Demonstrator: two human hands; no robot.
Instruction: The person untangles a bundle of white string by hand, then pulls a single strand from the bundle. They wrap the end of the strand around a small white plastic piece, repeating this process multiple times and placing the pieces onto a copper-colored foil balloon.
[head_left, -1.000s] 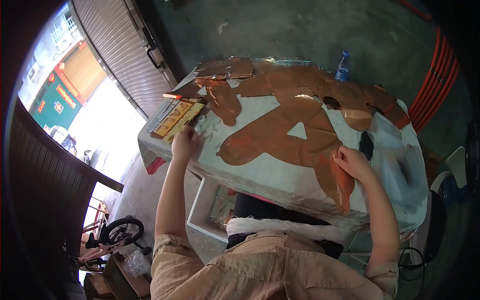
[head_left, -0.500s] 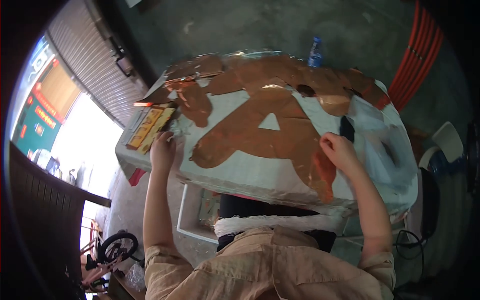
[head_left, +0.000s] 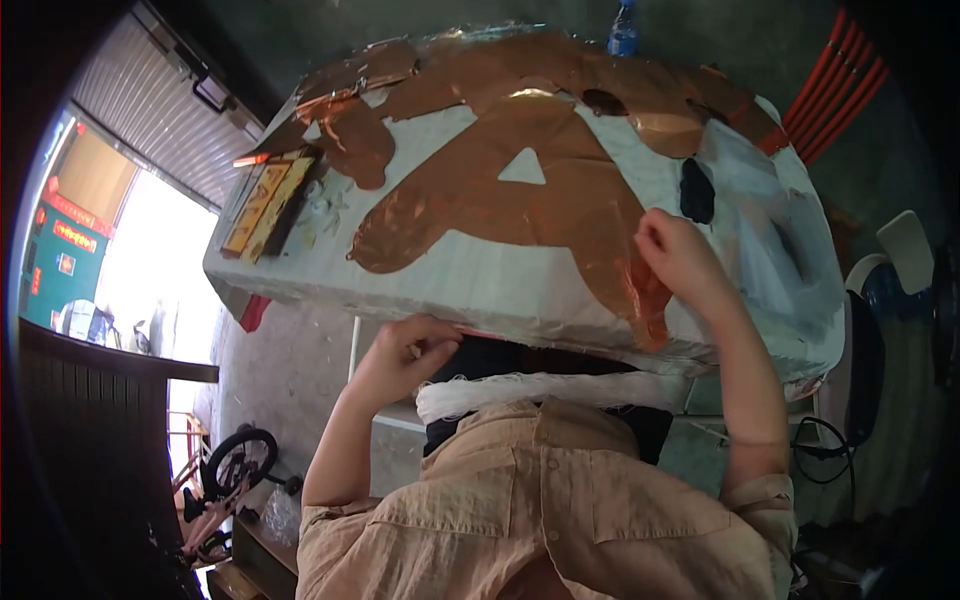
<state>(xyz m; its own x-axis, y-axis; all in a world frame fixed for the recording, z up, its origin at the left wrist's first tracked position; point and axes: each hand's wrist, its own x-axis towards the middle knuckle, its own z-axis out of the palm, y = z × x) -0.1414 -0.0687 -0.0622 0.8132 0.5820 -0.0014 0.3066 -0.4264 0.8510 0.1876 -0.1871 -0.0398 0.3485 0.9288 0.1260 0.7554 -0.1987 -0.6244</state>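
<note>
Copper-brown sheet pieces (head_left: pixel 480 200) lie over a white-covered table (head_left: pixel 480 278), one with a triangular hole. My right hand (head_left: pixel 680 258) is closed beside that piece's right leg, fingers curled at its edge; what they hold is too small to tell. My left hand (head_left: pixel 405 358) is at the front edge of the table, above my lap, thumb and fingers pinched; anything between them is too small to make out. White threads (head_left: pixel 530 397) lie in a bundle across my waist.
At the table's left is a yellow and brown box (head_left: pixel 265 208) beside small clear scraps. On the right lie a black object (head_left: pixel 696 190) and clear plastic bags (head_left: pixel 755 250). A blue-labelled bottle (head_left: pixel 623 30) stands at the far side. Red pipes (head_left: pixel 835 90) are beyond.
My left hand has moved from beside the yellow box toward me and right, to the table's front edge. My right hand stays by the brown sheet. The view has tilted downward.
</note>
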